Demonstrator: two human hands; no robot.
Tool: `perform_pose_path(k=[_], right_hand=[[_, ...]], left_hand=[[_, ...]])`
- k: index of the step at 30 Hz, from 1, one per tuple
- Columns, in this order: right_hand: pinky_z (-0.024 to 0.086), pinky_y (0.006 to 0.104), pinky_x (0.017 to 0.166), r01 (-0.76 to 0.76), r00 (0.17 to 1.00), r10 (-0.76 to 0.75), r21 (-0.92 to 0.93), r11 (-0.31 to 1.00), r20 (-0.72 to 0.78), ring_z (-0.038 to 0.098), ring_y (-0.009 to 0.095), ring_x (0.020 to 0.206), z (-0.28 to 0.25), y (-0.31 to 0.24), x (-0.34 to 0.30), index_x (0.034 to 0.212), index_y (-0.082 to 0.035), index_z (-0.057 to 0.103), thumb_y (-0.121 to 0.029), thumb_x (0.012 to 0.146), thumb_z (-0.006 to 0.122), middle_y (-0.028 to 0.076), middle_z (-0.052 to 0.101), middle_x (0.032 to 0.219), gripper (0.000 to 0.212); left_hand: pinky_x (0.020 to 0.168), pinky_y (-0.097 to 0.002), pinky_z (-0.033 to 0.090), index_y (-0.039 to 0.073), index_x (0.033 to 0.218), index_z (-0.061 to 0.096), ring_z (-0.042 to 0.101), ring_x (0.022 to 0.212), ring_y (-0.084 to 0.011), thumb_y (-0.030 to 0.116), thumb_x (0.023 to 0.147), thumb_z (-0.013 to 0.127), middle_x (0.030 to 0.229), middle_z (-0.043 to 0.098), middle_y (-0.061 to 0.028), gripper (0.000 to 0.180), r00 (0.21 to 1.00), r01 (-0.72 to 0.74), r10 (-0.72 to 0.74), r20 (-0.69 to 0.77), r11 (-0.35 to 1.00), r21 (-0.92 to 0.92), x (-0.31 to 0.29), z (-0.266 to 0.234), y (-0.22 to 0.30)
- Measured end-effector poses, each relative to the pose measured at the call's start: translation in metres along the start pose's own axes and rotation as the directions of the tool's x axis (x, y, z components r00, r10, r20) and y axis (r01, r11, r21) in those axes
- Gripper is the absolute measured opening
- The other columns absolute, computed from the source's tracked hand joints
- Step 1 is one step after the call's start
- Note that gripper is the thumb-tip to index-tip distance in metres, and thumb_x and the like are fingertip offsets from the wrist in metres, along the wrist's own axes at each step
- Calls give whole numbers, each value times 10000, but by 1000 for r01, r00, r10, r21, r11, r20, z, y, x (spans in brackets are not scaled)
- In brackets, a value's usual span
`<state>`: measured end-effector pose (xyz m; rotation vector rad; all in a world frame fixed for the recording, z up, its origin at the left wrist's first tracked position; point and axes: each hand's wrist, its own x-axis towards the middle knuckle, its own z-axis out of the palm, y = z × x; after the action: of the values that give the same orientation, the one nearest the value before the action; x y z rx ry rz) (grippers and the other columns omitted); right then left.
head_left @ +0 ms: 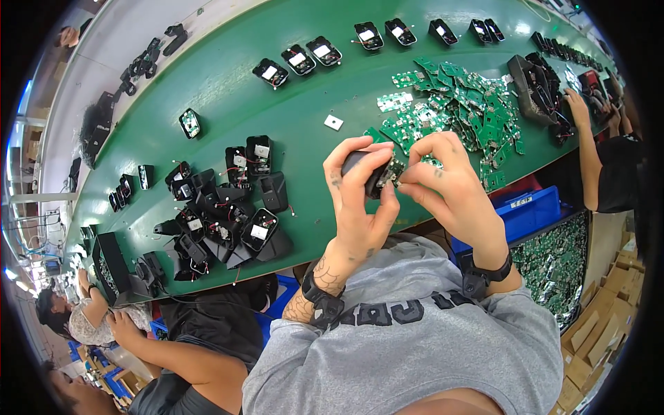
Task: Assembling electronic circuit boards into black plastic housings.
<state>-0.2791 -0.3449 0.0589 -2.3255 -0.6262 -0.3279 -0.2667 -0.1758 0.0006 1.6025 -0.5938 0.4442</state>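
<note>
My left hand (358, 211) is wrapped round a black plastic housing (355, 162), holding it tilted above the table's near edge. At the housing's open side sits a small green circuit board (393, 170) with components on it. My right hand (451, 190) pinches the edge of that board between thumb and fingertips; whether it also grips a wire is hidden. Just beyond my hands spreads a heap of loose green circuit boards (467, 104). A small white square piece with a dark dot (333, 122) lies on the table to the left of the heap.
Several open black housings (259, 228) with wires are piled on the green table (207, 90) at left; more stand in a far row (323, 50). At right are a dark bin (532, 86), a blue crate (529, 213) and a co-worker's arm (586, 149). Other people sit at left.
</note>
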Motion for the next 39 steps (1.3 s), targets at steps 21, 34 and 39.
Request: perform_pose_path(k=[21,34,39], right_hand=[[446,367,920,-146,989,123,338,930,88,563,257,1068,6,16,-11,900,-11,660,-40,766,711,86,557,1020,146],[469,256,780,-377,893,412,803,462,182,565,119,897,42,16,-5,858,-18,611,57,750,728,33,570,954,176],[448,237,769,-346,909,390,791,505,148,553,100,872,52,53,-38,893,-29,589,10,764,729,6,550,906,194]], left_hand=[[904,-400,506,45,1182,553,610,1067,-289,-117,708,587,1258,427,-181,502,981,-181,165,99,966,184,0,2,4],[891,-387,460,87,1140,602,488,1122,-322,-71,622,629,1223,465,-143,541,992,-88,56,114,950,300,-8,-18,5],[758,-400,528,175,1262,540,582,984,-363,-84,725,578,1258,434,-147,597,967,65,-87,241,993,100,-16,-7,8]])
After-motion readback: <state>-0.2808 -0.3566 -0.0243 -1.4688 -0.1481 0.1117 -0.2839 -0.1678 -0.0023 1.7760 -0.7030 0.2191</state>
